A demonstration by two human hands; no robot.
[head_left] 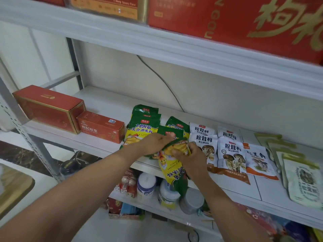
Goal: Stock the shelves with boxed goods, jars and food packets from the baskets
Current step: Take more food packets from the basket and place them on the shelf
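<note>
Here, both hands held one green-yellow packet point(170, 169) at the shelf point(108, 102) front edge; left hand point(153, 143) curled over its top; right hand point(191, 158) pinched its side (packet's lower end hung past the edge); mushroom packets point(230, 154) lay just right.

It looked like a small shop: white metal shelving point(174, 49) carried duplicate goods in rows, red boxes point(47, 109) at 9 o'clock, green seasoning packets point(139, 128) near centre, mushroom packets point(230, 154) at 4 o'clock, jars point(146, 184) at 6 o'clock, a red carton point(244, 23) at 1 o'clock
</note>
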